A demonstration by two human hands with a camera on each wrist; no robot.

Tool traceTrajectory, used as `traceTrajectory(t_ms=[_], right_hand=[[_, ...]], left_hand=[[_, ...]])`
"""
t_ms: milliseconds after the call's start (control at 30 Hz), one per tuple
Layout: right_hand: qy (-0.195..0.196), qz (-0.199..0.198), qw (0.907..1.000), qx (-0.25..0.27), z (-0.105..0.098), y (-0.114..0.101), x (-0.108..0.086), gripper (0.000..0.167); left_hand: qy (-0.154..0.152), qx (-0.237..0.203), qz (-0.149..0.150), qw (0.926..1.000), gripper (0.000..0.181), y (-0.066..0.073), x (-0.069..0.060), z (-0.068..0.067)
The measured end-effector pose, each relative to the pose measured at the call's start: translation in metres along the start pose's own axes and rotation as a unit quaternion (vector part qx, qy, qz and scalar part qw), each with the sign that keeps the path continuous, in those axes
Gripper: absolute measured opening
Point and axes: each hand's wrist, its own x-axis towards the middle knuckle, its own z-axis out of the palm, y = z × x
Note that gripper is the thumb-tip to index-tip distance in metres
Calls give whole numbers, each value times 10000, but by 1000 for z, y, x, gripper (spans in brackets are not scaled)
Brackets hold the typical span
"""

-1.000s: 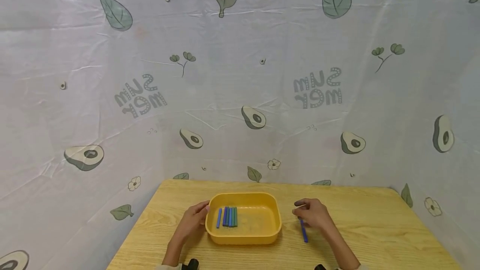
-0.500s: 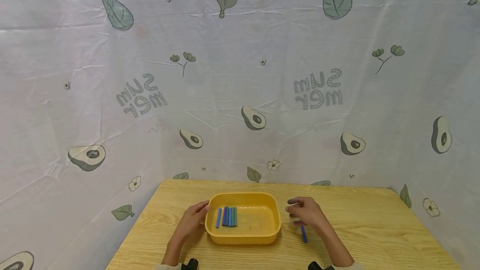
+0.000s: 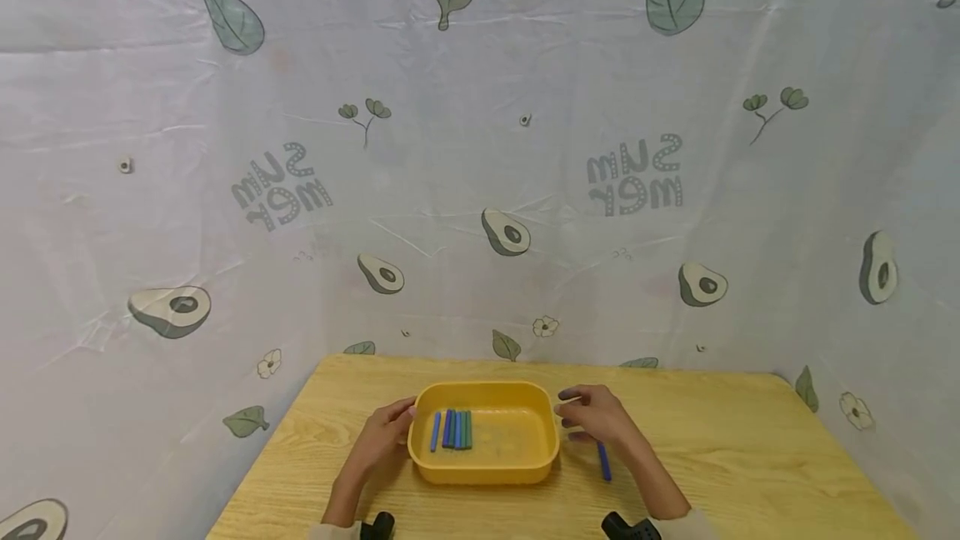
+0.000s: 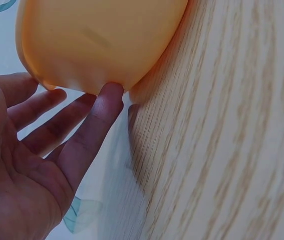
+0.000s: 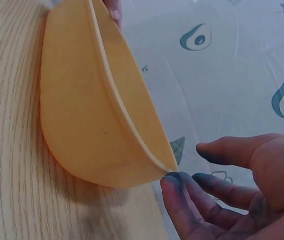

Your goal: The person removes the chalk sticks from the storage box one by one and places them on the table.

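Observation:
A yellow rectangular tray stands on the table between my hands. Inside, at its left, a lone blue stick lies beside a row of blue and green chalk-like sticks. My left hand rests extended fingers against the tray's left end, confirmed in the left wrist view. At the right end is my right hand, fingers spread and loosely bent; in the right wrist view, darkened fingertips meet the rim's corner. Another blue stick lies on the table under the right hand, its far end hidden.
The wooden table extends to both sides and behind the tray. A pale curtain printed with avocados and leaves hangs behind and along the sides. Each wrist wears a dark device, such as the right one.
My right hand has moved left, from over the loose blue stick to the tray's right end, uncovering more of that stick. The left hand and the sticks in the tray keep their places.

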Motion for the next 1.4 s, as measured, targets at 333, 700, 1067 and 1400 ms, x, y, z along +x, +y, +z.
traceTrajectory(t_ms=[333, 700, 1067, 1400], right_hand=[[-244, -123, 9993, 268, 9, -16, 5, 48], [-1060, -297, 9912, 742, 14, -16, 17, 58], [-1224, -66, 9870, 1037, 20, -15, 25, 60], [-1237, -143, 9865, 1067, 28, -18, 24, 60]], left_hand=[[137, 106, -80, 9998, 48, 1, 3, -2], [89, -16, -83, 9999, 49, -4, 1, 0], [45, -91, -99, 9999, 49, -5, 1, 2], [82, 80, -69, 9999, 47, -4, 3, 2]])
